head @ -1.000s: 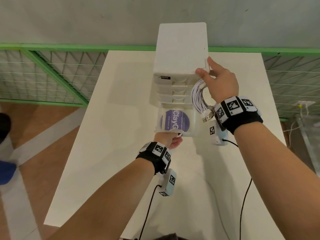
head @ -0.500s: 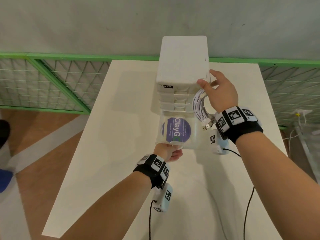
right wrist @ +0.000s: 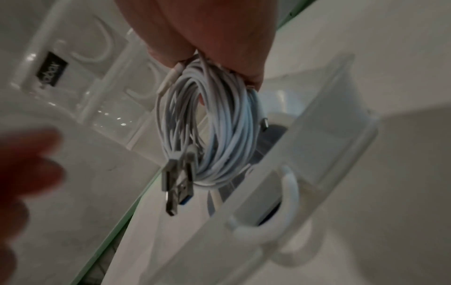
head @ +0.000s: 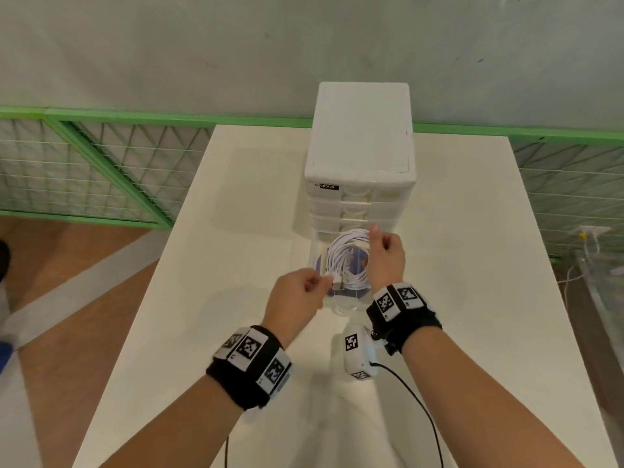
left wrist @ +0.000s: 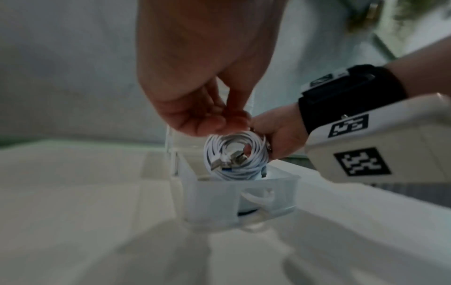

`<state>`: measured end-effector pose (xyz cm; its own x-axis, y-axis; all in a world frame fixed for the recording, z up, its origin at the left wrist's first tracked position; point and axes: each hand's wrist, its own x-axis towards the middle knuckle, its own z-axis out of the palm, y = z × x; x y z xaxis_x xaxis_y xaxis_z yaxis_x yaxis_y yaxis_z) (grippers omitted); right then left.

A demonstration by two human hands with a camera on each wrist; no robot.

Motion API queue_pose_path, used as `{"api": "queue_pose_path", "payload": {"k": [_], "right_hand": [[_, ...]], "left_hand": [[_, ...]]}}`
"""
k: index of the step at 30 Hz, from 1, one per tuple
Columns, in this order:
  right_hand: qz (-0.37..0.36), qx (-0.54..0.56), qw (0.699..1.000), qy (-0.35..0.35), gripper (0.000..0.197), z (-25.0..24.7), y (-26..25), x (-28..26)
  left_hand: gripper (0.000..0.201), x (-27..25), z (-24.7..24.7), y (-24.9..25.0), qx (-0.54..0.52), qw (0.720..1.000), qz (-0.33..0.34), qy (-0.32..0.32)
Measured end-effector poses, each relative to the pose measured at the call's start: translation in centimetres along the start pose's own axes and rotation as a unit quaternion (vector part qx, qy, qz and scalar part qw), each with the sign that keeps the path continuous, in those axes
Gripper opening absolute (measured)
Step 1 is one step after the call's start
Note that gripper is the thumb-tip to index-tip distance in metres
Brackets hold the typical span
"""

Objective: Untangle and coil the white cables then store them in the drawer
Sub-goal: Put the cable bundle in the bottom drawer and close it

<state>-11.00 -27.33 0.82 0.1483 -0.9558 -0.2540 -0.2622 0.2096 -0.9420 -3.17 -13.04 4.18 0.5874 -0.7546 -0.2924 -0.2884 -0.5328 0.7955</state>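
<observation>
The coil of white cables (head: 347,265) hangs upright over the pulled-out clear bottom drawer (head: 312,255), its lower edge dipping inside. My right hand (head: 378,244) grips the coil's upper right side, fingers curled round the strands (right wrist: 219,119). Metal USB plugs (right wrist: 175,183) dangle from the coil's lower left. My left hand (head: 317,282) hovers just left of the plugs with loosely curled fingers; the right wrist view shows this hand (right wrist: 26,165) apart from them, holding nothing. In the left wrist view the coil (left wrist: 234,156) stands above the drawer's front wall (left wrist: 219,198).
The white drawer unit (head: 359,157) stands at the back middle of the white table (head: 202,298), its upper drawers closed. A round item with a purple label (head: 363,256) lies in the open drawer. Green mesh fencing (head: 101,170) runs behind the table.
My left hand has let go of the drawer front and risen toward the plugs. The right hand has carried the coil from beside the unit down over the open drawer.
</observation>
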Motion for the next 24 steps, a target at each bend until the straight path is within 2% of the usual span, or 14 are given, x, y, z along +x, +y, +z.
{"api": "queue_pose_path", "payload": {"k": [1, 2, 3, 5, 8, 11, 13, 16, 18, 21, 24], "right_hand": [[0.013, 0.003, 1.0, 0.006, 0.032, 0.2, 0.3, 0.2], [0.023, 0.002, 1.0, 0.012, 0.032, 0.3, 0.5, 0.2], [0.027, -0.002, 1.0, 0.015, 0.031, 0.3, 0.8, 0.2], [0.017, -0.017, 1.0, 0.011, 0.029, 0.6, 1.1, -0.1], [-0.004, -0.068, 0.997, -0.022, 0.029, 0.7, 0.8, -0.3], [-0.026, -0.138, 0.987, -0.077, 0.034, 0.4, 0.3, 0.2], [-0.035, -0.197, 0.97, -0.137, 0.036, 0.1, 0.3, 0.7], [-0.034, -0.21, 0.958, -0.192, 0.031, -0.3, 0.5, 0.8], [-0.04, -0.221, 0.954, -0.201, 0.03, -0.6, 0.4, 0.5], [-0.06, -0.232, 0.951, -0.195, 0.037, -1.1, 0.7, -0.4], [-0.159, -0.285, 0.932, -0.157, 0.045, -1.5, 1.9, -1.4]], "left_hand": [[0.024, 0.2, -0.3, 0.4, 0.039, 0.995, 0.074, 0.049], [0.019, 0.6, -0.3, 0.6, 0.079, 0.985, 0.138, 0.072], [0.016, 1.1, -0.1, 0.7, 0.118, 0.973, 0.189, 0.069], [0.035, 2.3, 1.2, 0.3, 0.198, 0.952, 0.231, 0.028], [0.067, 3.6, 3.9, -0.6, 0.257, 0.943, 0.209, -0.031], [0.079, 4.8, 5.7, -1.1, 0.324, 0.926, 0.18, -0.076], [0.079, 5.2, 6.4, -1.0, 0.371, 0.91, 0.163, -0.09], [0.075, 5.2, 7.3, -0.8, 0.395, 0.904, 0.13, -0.097], [0.073, 5.1, 7.7, -0.9, 0.385, 0.911, 0.116, -0.093], [0.07, 5.0, 7.4, -1.0, 0.32, 0.941, 0.078, -0.081], [0.061, 4.9, 6.8, -0.7, 0.32, 0.942, 0.081, -0.054]]}}
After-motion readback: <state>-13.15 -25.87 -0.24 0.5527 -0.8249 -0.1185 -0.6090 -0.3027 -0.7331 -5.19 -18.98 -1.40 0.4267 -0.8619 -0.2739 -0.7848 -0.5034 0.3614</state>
